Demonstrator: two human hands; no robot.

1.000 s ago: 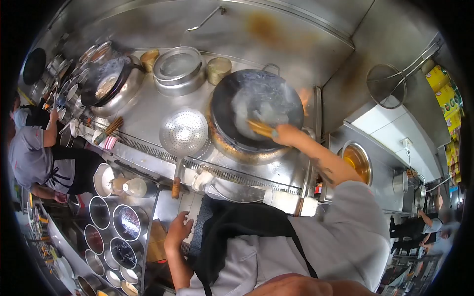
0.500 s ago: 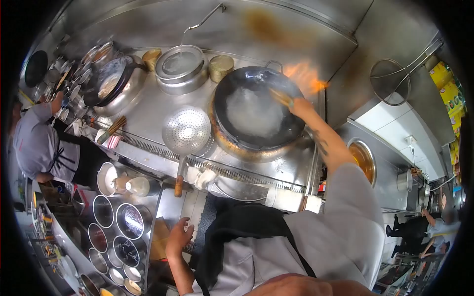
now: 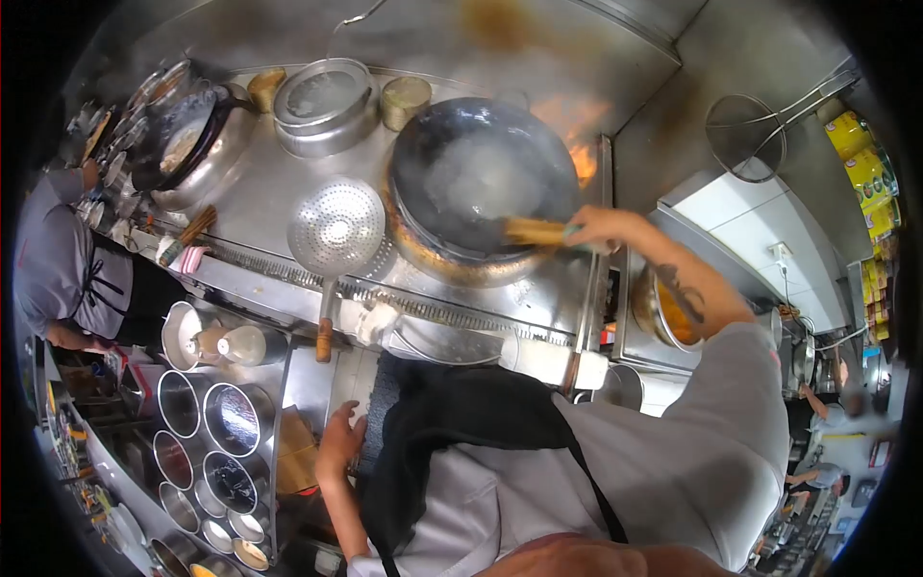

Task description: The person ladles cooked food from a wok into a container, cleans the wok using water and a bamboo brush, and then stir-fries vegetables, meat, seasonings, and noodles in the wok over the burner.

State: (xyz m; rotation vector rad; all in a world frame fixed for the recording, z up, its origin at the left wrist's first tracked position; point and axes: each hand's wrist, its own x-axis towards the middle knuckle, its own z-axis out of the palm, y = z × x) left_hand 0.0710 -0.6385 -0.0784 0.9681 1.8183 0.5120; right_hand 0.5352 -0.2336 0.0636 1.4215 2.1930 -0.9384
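Note:
My right hand is closed around the handle of a bamboo wok brush. The bristles are at the near right side of a large black wok, which holds cloudy, steaming water. Orange flame shows past the wok's far right rim. My left hand hangs low beside my black apron, its fingers loosely bent and apart, holding nothing. Left of the wok, a perforated skimmer lies with its wooden handle pointing toward me.
A lidded steel pot and a tin can stand behind. Steel containers fill the counter at left. Another person works at far left. A wire strainer hangs at right; a pan of orange oil sits below.
The wok brush has swept from the wok's upper right toward its near side, my right hand moving toward me. The whole view has shifted slightly; my left hand remains low.

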